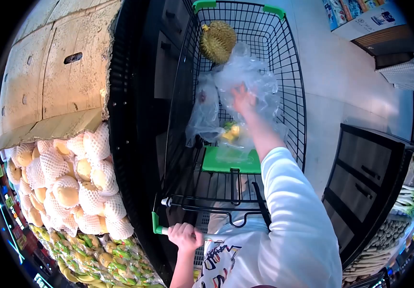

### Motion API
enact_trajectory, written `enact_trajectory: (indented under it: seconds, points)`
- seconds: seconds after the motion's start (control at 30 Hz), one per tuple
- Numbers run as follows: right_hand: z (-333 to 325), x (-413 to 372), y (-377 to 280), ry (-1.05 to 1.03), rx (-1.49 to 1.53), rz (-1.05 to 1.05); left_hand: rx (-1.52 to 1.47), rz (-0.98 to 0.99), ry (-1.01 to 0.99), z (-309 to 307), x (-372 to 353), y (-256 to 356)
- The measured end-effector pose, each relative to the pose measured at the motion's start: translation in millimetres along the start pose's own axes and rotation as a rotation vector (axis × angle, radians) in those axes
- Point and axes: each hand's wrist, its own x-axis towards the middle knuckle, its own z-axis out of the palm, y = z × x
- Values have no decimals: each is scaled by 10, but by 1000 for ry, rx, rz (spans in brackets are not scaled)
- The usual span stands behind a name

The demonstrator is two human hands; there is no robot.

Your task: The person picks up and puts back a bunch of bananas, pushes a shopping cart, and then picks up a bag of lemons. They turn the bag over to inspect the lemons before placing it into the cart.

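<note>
My left hand (185, 236) is closed around the shopping cart's handle (212, 236), near its green end. Inside the black wire cart (293, 91), my right hand (243, 99) rests at a clear plastic bag (250, 72), its fingers apart and slightly blurred. What that bag contains is hard to make out. Left of it lies another clear bag (204, 108) with a small reddish spot showing. A spiky durian (218, 42) sits in the cart's far left corner. Something yellow and green (231, 132) lies under plastic near the green child-seat panel (231, 160).
Along the left stands a display of round yellowish fruit in white foam nets (67, 192), with a cardboard sheet (58, 72) behind and bagged green-yellow produce (101, 259) in front. On the right is a dark cabinet (363, 177) beside leafy vegetables (411, 192). Pale floor (324, 81) runs between.
</note>
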Motion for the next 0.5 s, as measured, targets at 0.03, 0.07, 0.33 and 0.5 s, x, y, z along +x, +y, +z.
enact_trajectory:
  seconds: [0.03, 0.07, 0.33, 0.5]
  points:
    - [119, 79, 142, -100, 121, 92, 2, -5, -1, 13, -14, -4]
    - [254, 212, 310, -199, 238, 185, 4, -9, -1, 27, -22, -7]
    - [164, 599, 826, -295, 501, 261, 5, -8, 6, 46, -41, 10]
    - [-854, -1, 521, 367, 384, 204, 5, -15, 10, 50, -34, 40]
